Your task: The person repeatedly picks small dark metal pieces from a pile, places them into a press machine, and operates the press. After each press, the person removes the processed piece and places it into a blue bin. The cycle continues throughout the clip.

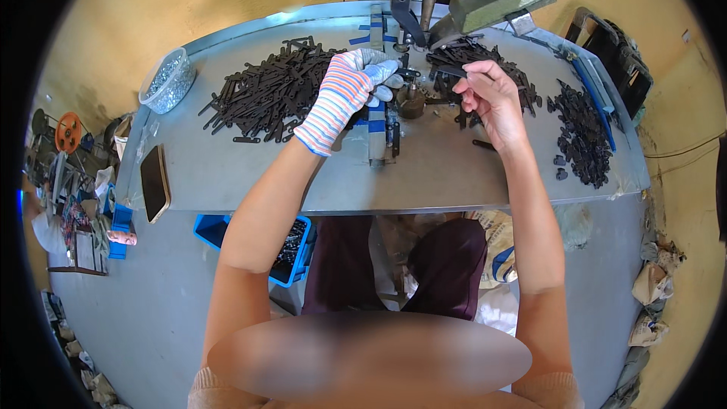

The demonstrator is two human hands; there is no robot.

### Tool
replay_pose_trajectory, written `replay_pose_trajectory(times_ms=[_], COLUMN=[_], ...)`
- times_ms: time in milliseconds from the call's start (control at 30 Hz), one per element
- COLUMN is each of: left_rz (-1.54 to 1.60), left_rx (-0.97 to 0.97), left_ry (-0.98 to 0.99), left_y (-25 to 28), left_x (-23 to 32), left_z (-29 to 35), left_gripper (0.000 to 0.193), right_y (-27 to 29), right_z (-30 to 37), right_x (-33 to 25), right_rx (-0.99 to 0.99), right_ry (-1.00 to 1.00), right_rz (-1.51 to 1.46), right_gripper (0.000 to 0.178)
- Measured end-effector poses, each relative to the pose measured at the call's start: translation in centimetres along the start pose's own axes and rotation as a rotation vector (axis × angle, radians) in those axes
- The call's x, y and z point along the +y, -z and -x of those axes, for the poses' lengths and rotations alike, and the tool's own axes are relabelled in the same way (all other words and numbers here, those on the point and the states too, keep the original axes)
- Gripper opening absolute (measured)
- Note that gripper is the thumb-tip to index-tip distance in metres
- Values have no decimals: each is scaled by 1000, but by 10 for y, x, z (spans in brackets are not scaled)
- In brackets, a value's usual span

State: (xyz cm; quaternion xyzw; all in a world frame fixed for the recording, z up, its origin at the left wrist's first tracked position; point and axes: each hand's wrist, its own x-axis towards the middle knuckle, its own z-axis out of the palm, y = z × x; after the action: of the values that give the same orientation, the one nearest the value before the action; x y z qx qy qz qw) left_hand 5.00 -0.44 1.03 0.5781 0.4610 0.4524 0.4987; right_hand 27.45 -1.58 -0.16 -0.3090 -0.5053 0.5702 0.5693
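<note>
My left hand (350, 89), in a striped knit glove with grey fingers, is closed beside the machine's small metal post (411, 101). A small black part (410, 73) sticks out at its fingertips; the fingers hide the rest. Bare, my right hand (496, 100) pinches a flat black strip (450, 70) between thumb and fingers, its free end pointing left toward the post. Beyond that hand lies a pile of black parts (473, 53). A larger heap of flat black strips with rounded ends (261, 91) spreads to the left of my gloved hand.
The press-like machine (404, 0) rises from the table's far edge (333, 14). A clear tub of small shiny pieces (168, 83) and a phone (155, 183) lie left. Small black pieces (581, 136) are heaped right. Blue bins (303, 250) stand below the table.
</note>
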Motion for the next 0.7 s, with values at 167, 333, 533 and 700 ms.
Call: replay_pose_trajectory(times_ms=[167, 333, 533, 700], left_rz=[33, -5, -51, -299], left_rx=[-1, -33, 21, 27], left_ry=[-3, -201, -180, -154], left_y=[0, 4, 6, 4], left_x=[-1, -14, -21, -17], left_z=[2, 2, -3, -15], left_gripper=[19, 20, 14, 20], right_y=[-2, -12, -27, -20], right_z=[2, 3, -15, -21], right_x=[1, -6, -7, 18], right_rx=[-37, -68, -120, 30], right_ry=[-17, -62, -121, -104], right_rz=[50, 116, 91, 90], right_gripper=[13, 17, 19, 18])
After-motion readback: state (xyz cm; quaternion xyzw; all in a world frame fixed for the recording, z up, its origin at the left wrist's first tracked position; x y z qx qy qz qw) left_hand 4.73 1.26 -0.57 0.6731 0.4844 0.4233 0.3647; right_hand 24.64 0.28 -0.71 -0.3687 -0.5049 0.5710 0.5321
